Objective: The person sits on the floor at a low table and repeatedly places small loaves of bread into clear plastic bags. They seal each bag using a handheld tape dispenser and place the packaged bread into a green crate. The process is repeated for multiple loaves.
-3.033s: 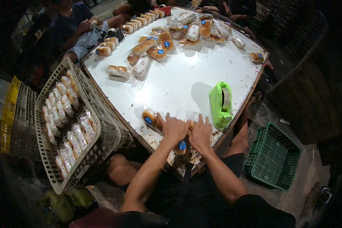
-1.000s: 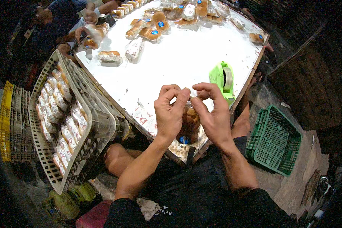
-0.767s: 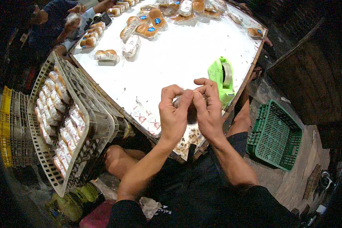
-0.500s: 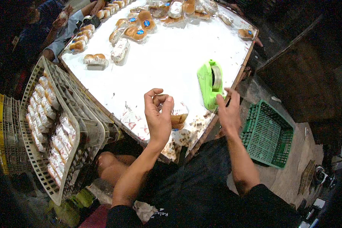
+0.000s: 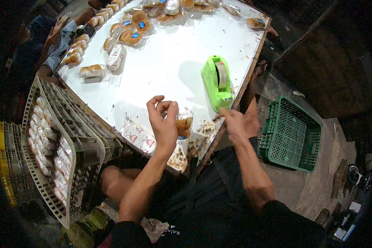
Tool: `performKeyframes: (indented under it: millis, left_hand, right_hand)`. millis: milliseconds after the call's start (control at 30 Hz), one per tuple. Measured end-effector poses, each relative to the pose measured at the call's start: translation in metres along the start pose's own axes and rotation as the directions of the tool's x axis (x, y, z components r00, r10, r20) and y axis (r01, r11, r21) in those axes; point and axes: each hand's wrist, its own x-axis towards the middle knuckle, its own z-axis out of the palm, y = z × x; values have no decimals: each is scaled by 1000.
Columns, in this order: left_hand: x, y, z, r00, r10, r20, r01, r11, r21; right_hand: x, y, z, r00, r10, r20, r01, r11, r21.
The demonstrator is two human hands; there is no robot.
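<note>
Left hand (image 5: 163, 124) is up over the near edge of the white table (image 5: 161, 78), fingers curled tight around a bagged bun (image 5: 184, 122), pinching the bag's neck. Right hand (image 5: 232, 123) is out to the right, fingertips closed at the near end of the green tape dispenser (image 5: 217, 82); whether it pinches tape, I cannot tell. A grey crate of wrapped buns (image 5: 49, 140) leans at the left, a green basket (image 5: 291, 134) on the floor right.
</note>
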Motion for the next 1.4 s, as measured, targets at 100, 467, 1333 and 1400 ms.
performKeyframes:
  millis: [100, 467, 1333, 1400]
  left_hand:
    - [0, -15, -7, 999, 2, -45, -2, 1000, 4]
    - [-9, 16, -10, 984, 26, 179, -41, 996, 79]
    - [76, -13, -85, 555, -697, 453, -662, -40, 749]
    - [54, -5, -117, 545, -742, 391, -763, -244, 599]
  right_hand:
    - [-60, -35, 62, 922, -376, 93, 363, 922, 131]
    - [-61, -57, 74, 848, -76, 524, -97, 951, 295]
    - [-49, -41, -37, 841, -511, 175, 534, 836, -124]
    - [-63, -38, -26, 848, -453, 276, 498, 859, -117]
